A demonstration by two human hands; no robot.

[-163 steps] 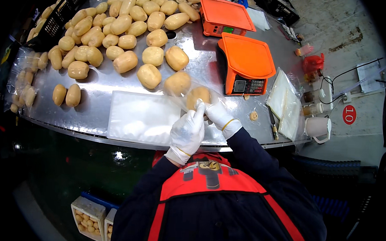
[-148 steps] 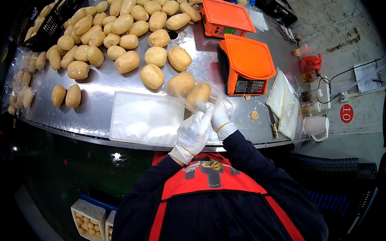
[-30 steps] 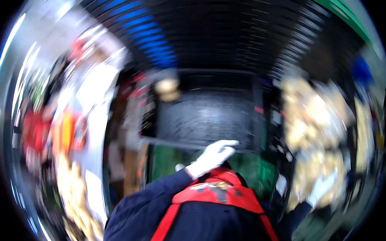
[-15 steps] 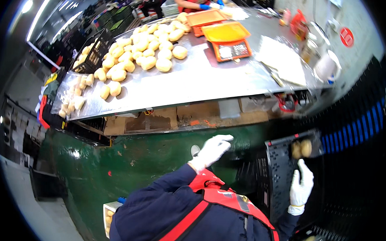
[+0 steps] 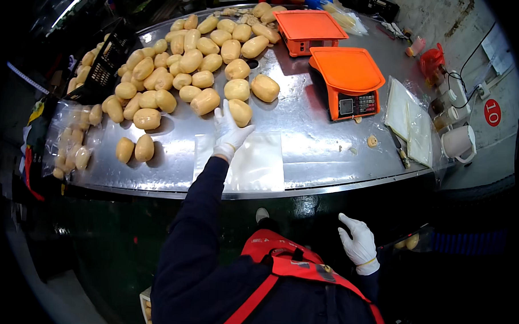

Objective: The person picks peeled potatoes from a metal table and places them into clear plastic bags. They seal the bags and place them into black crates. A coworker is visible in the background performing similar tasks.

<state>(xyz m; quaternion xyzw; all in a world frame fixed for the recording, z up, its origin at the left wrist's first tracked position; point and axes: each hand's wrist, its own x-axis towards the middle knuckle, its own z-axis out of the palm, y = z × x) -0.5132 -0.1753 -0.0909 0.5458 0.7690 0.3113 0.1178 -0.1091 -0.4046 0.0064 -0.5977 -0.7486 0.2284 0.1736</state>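
My left hand [image 5: 229, 134], in a white glove, reaches over the steel table with fingers and thumb spread against the near side of a peeled lotus root piece [image 5: 240, 112]. Under that hand a flat clear plastic bag [image 5: 262, 165] lies at the table's front edge. Many more lotus root pieces [image 5: 190, 61] are heaped to the left and beyond, and two of them [image 5: 144, 148] lie apart at the near left. My right hand [image 5: 358, 243], also gloved, hangs beside my body, fingers loosely curved and apart, with nothing in it.
Two orange scales [image 5: 346, 71] stand on the table [image 5: 311, 158]. To the right are a stack of clear bags [image 5: 409, 121], a knife [image 5: 401, 151] and a white pitcher [image 5: 459, 141]. Bagged lotus roots [image 5: 71, 138] and a black crate [image 5: 106, 59] sit left. A co-worker's blue-gloved hand [image 5: 314, 2] is at the back.
I have come closer to the table. My left hand has moved from beside my body forward onto the lotus roots. The right hand has moved away from the crate at the right.
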